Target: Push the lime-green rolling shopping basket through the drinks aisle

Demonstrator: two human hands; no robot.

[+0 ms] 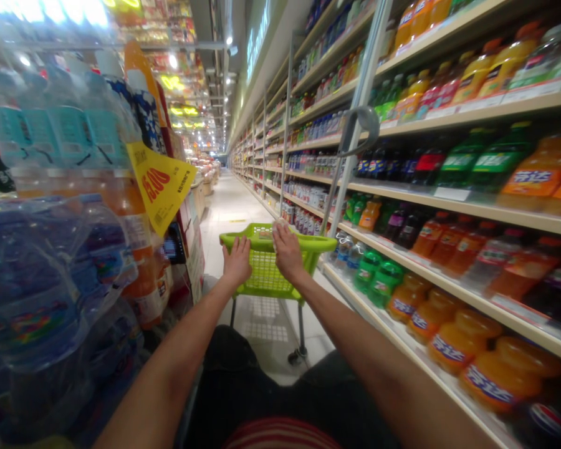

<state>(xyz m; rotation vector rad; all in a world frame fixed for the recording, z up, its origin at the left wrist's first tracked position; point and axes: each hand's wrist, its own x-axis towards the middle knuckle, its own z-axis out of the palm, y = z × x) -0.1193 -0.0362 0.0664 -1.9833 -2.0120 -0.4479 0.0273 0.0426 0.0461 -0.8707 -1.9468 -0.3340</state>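
Observation:
A lime-green shopping cart [264, 274] with a mesh basket stands right in front of me. My left hand [237, 260] is on the left part of its handle bar, fingers hooked over the top. Farther right along the same bar lies my right hand [288, 254], pressing a small whitish tissue [277, 232] against it; the tissue is blurred and mostly covered by the fingers. The basket's inside is largely hidden behind its near wall and my hands.
Shelves [467, 199] of drink bottles line the right side, with large orange soda bottles [453, 343] at the bottom. Plastic-wrapped bottle packs [51, 268] and a yellow price sign [161, 184] stand close on my left. A tiled aisle [229, 193] runs ahead.

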